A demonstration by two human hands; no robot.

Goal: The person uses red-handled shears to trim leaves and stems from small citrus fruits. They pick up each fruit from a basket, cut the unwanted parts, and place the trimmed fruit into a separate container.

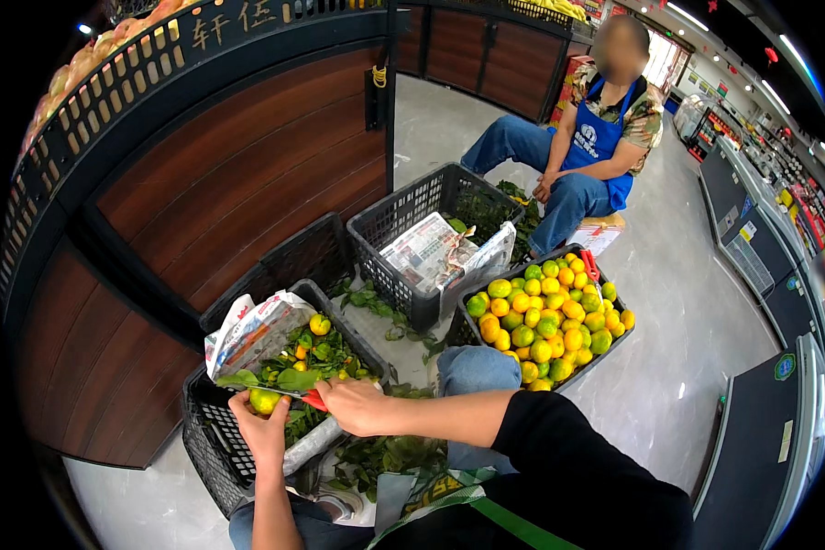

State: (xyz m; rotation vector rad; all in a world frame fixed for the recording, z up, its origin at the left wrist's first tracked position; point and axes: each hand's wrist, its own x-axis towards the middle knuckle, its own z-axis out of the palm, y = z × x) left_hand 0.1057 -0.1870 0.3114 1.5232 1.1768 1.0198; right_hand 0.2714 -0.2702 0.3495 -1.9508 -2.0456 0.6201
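My left hand (260,425) grips a yellow-green mandarin (265,400) over a black plastic crate (307,292). Red-handled scissors (314,399) are in my right hand (352,405), their blades reaching to the top of the fruit by its leafy stem. Inside that crate lie cut leaves (323,361), a few small orange fruits and one yellow mandarin (320,324), beside a newspaper lining (251,337). To the right, a second crate (595,357) is heaped with green and orange mandarins (557,320). Another pair of red-handled scissors (591,267) rests on that heap.
A black crate (426,306) with newspaper and leaves stands ahead. Loose leaves (385,454) litter the floor around my feet. A seated person in a blue apron (595,137) is beyond the crates. A wood-panelled display stand (247,172) rises at left; freezer cabinets (749,440) line the right.
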